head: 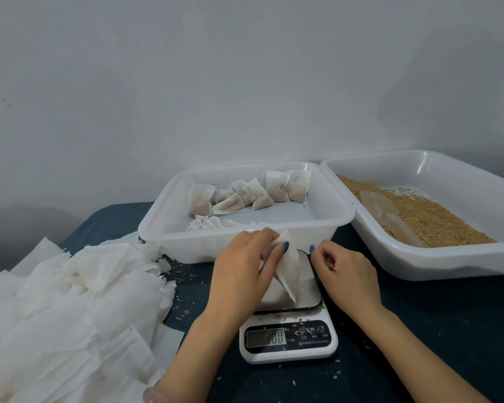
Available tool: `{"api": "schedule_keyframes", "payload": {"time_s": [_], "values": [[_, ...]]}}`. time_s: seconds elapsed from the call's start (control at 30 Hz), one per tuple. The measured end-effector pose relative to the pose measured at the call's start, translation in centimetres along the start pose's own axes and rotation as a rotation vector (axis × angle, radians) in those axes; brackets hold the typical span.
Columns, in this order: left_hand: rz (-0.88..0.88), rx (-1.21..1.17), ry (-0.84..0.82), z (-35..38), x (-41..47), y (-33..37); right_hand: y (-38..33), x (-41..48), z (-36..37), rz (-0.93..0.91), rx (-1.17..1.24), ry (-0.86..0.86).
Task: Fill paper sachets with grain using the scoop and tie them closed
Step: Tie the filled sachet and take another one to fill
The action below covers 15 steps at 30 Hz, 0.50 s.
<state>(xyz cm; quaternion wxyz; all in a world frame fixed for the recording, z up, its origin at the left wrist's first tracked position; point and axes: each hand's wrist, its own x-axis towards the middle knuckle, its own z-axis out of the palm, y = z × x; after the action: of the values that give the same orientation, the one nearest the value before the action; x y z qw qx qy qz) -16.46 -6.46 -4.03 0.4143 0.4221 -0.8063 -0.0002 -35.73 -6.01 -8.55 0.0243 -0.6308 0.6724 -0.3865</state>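
Gripping paper sachet (287, 274) on kitchen scale (291, 354), left hand (239, 271) fingers curled round it; right hand (345, 271) beside, fingers curled, hold unclear.

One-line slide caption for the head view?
Left hand holds a paper sachet on the scale, right hand curled beside it; filled sachets in the middle tray, scoop in the grain tray.

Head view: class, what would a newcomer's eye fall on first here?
At the centre, the left hand grips a white sachet on the scale, the right hand curled beside it. Behind stands a tub with filled sachets, to its right a tray of grain with the scoop lying in it, and a pile of empty sachets spreads at the left.
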Motion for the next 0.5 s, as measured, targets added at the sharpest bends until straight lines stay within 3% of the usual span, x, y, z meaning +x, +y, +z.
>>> {"api": "schedule_keyframes", "payload": {"time_s": [0.27,0.5], "values": [[-0.225,-0.403,0.097,-0.3,7.4,1.3,-0.2,-0.1,0.0,-0.010,-0.001,0.004],[-0.457,-0.305,-0.237,2.9,11.0,-0.1,0.0,0.1,0.0,-0.016,0.013,0.015]]}}
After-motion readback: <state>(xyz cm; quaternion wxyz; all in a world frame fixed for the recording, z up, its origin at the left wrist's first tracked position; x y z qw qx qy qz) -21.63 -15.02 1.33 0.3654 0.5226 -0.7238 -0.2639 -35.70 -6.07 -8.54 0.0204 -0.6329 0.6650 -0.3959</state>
